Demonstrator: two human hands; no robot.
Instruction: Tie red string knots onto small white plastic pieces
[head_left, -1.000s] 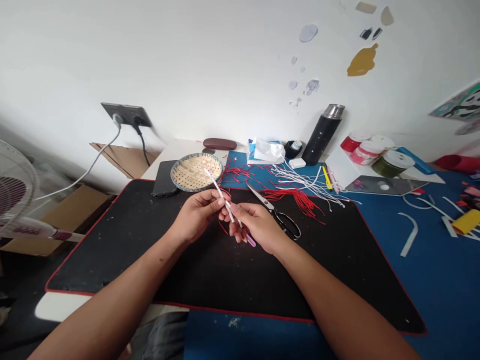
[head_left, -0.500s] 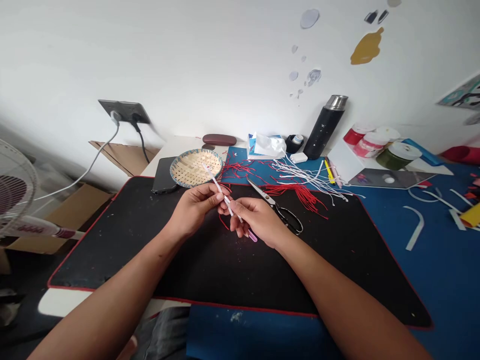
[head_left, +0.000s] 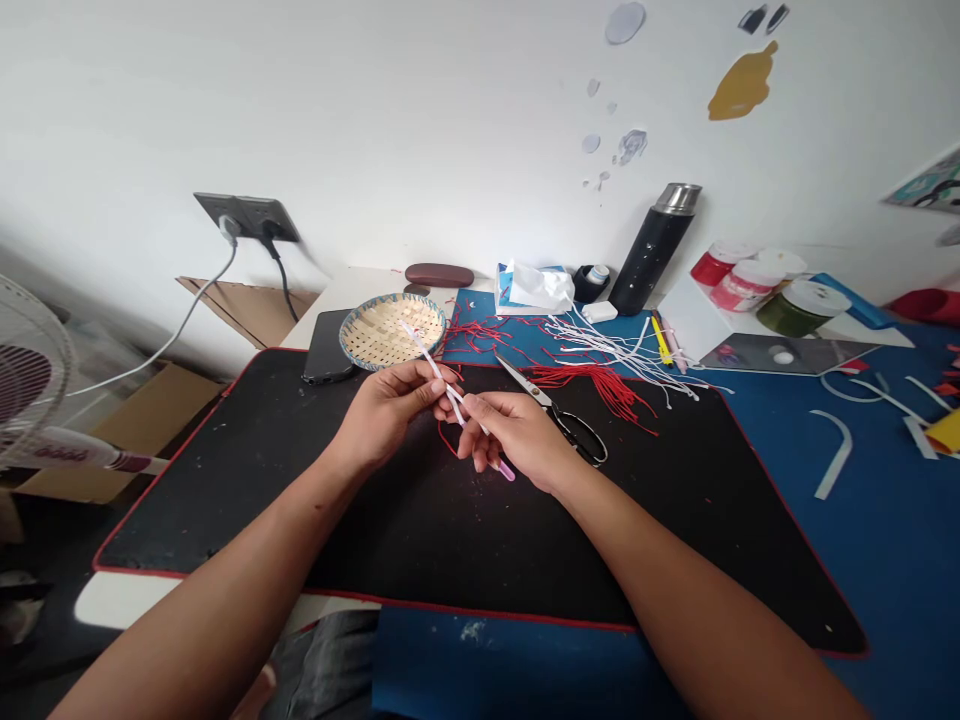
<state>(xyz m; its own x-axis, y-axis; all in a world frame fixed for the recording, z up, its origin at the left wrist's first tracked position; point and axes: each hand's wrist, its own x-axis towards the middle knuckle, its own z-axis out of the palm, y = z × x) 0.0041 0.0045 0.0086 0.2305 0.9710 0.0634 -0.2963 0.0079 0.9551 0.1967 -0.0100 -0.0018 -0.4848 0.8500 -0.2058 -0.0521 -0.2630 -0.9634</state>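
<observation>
Both hands meet over the black mat (head_left: pixel 420 520). My left hand (head_left: pixel 390 410) pinches a thin white stick (head_left: pixel 421 352) that slants up toward the woven basket. My right hand (head_left: pixel 517 435) is closed round the same stick lower down, where its pink end (head_left: pixel 507 470) pokes out below the fingers. A red thread (head_left: pixel 448 438) loops under the fingers of both hands. Black-handled scissors (head_left: pixel 562 420) lie open on the mat just right of my right hand.
A small woven basket (head_left: pixel 390 332) and a dark phone (head_left: pixel 327 350) sit behind the hands. Red threads (head_left: pixel 600 385) and white cords (head_left: pixel 607 350) lie at the mat's far edge. A black flask (head_left: pixel 654 250), tissue pack (head_left: pixel 532 290), tape rolls (head_left: pixel 802 305) and a fan (head_left: pixel 30 390) stand around.
The hands have stayed together on the stick and shifted only slightly; the view has tilted a little. Nothing was picked up or let go.
</observation>
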